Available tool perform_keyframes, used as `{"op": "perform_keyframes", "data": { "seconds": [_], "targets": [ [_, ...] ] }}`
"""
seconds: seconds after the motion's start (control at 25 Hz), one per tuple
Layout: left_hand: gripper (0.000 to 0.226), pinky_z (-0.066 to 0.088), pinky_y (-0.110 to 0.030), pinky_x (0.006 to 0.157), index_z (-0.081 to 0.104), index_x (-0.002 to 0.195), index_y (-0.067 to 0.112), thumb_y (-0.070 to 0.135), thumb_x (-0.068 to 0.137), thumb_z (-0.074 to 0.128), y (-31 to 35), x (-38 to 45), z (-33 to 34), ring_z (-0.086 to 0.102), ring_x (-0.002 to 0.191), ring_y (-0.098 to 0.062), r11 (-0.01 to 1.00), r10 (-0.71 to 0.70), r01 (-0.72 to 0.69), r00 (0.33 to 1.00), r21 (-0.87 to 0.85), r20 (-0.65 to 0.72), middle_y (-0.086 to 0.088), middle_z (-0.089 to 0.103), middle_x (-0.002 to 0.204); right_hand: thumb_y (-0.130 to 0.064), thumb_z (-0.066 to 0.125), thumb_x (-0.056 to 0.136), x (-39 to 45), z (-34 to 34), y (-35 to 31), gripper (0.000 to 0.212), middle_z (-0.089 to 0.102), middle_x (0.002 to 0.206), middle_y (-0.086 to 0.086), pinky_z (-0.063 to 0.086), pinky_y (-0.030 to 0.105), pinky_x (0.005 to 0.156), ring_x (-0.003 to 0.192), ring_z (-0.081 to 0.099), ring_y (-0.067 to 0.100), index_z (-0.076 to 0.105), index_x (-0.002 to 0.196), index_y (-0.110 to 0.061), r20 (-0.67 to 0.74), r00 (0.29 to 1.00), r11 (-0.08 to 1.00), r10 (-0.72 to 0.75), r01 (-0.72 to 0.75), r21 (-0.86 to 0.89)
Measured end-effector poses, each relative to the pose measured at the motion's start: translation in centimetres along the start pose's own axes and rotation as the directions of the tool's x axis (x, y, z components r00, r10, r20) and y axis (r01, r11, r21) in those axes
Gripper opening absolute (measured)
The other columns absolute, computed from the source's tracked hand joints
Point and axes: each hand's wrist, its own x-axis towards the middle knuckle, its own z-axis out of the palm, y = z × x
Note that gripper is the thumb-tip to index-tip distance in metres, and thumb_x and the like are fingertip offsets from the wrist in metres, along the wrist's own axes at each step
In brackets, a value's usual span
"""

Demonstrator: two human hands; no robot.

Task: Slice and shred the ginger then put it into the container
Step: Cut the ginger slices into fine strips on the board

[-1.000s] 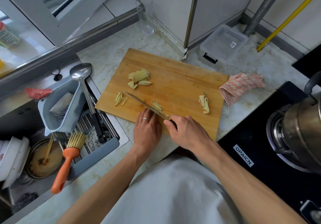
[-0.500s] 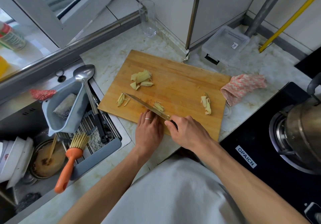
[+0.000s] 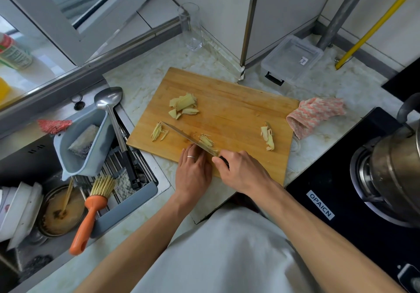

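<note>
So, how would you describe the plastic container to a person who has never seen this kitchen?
Start from the wooden cutting board in the middle of the marble counter. Just past its far right corner, against the wall, sits the clear plastic container. It is the only see-through box, with a lid that bears a small white sticker and a black clip on its near side.

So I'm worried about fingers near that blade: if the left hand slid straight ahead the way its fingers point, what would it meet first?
Probably the knife blade, right at the left hand fingertips.
</note>
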Motion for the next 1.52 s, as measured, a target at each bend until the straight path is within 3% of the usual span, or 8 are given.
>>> {"op": "perform_keyframes", "data": {
  "seconds": [0.16,0.44,0.68,0.76,0.88,1.08,1.28,1.52],
  "targets": [
    [0.039,0.040,-0.056,0.103,0.067,0.119,0.006,0.019,0.092,0.043,-0.1,-0.1,0.2,0.049,0.128,-0.038,1.000,0.005,-0.005,1.000,0.004,0.019,-0.017,0.057,0.129,-0.045,0.042,0.104,-0.4,-0.2,0.3,0.036,0.056,0.076,0.007,0.032,0.032,0.058,0.066,0.047,0.033,0.061,0.100,-0.014,0.013,1.000,1.000,0.006,-0.005,-0.018],
    [0.036,0.046,-0.057,0.096,0.066,0.122,0.007,0.009,0.087,0.059,0.1,-0.1,-0.2,0.045,0.123,-0.036,1.000,-0.009,0.009,1.000,-0.016,0.012,-0.018,0.055,0.130,-0.044,0.041,0.104,0.1,0.2,0.0,0.036,0.069,0.088,0.017,0.034,0.033,0.059,0.079,0.062,0.041,0.061,0.107,-0.014,-0.008,1.000,1.000,-0.021,0.021,-0.011],
    [0.036,0.050,-0.060,0.089,0.069,0.115,0.008,0.018,0.090,0.045,0.2,-0.2,-0.1,0.045,0.118,-0.039,0.999,-0.027,0.027,1.000,-0.038,0.002,-0.020,0.051,0.130,-0.046,0.041,0.103,-0.2,-0.1,0.3,0.037,0.067,0.088,0.017,0.033,0.032,0.060,0.079,0.061,0.040,0.059,0.099,-0.015,0.027,1.000,1.000,0.002,-0.002,-0.016],
    [0.033,0.049,-0.058,0.092,0.070,0.112,0.007,0.017,0.091,0.046,0.1,-0.1,0.0,0.046,0.117,-0.039,0.999,-0.016,0.016,1.000,-0.030,0.009,-0.021,0.052,0.129,-0.045,0.042,0.104,-0.1,-0.1,0.1,0.037,0.067,0.087,0.017,0.033,0.032,0.060,0.079,0.061,0.040,0.060,0.099,-0.013,0.025,1.000,1.000,0.001,0.000,-0.012],
    [0.037,0.043,-0.056,0.100,0.064,0.126,0.011,0.018,0.094,0.049,0.0,0.0,0.1,0.044,0.126,-0.037,1.000,-0.023,0.024,0.998,-0.005,0.061,-0.017,0.054,0.134,-0.042,0.043,0.104,0.0,0.0,-0.3,0.035,0.068,0.088,0.017,0.031,0.032,0.059,0.079,0.061,0.041,0.061,0.103,-0.012,-0.003,1.000,1.000,-0.003,0.003,0.013],
    [0.039,0.044,-0.058,0.098,0.066,0.124,0.010,0.025,0.095,0.043,0.0,0.2,-0.5,0.049,0.124,-0.041,1.000,-0.020,0.020,0.996,-0.006,0.083,-0.020,0.053,0.132,-0.043,0.043,0.104,-0.2,0.0,-0.4,0.037,0.070,0.092,0.016,0.032,0.031,0.060,0.083,0.063,0.040,0.062,0.106,-0.012,-0.013,1.000,1.000,-0.016,0.017,0.011],
    [0.040,0.044,-0.059,0.097,0.069,0.113,0.008,0.028,0.094,0.040,0.4,0.0,-0.6,0.052,0.118,-0.044,0.999,-0.044,0.043,0.995,0.006,0.087,-0.021,0.055,0.126,-0.043,0.044,0.104,-0.3,-0.1,-0.5,0.036,0.069,0.091,0.016,0.034,0.032,0.060,0.077,0.060,0.039,0.062,0.104,-0.012,0.000,1.000,1.000,0.002,-0.002,0.011],
    [0.038,0.046,-0.056,0.097,0.067,0.121,0.014,0.029,0.095,0.045,0.8,0.0,-0.9,0.048,0.116,-0.035,0.997,-0.078,0.077,0.994,0.013,0.082,-0.015,0.054,0.129,-0.042,0.042,0.105,-0.1,-0.4,-0.9,0.036,0.068,0.089,0.015,0.033,0.031,0.060,0.069,0.047,0.030,0.062,0.106,-0.011,0.017,1.000,0.999,0.011,-0.012,0.030]
  ]
}}
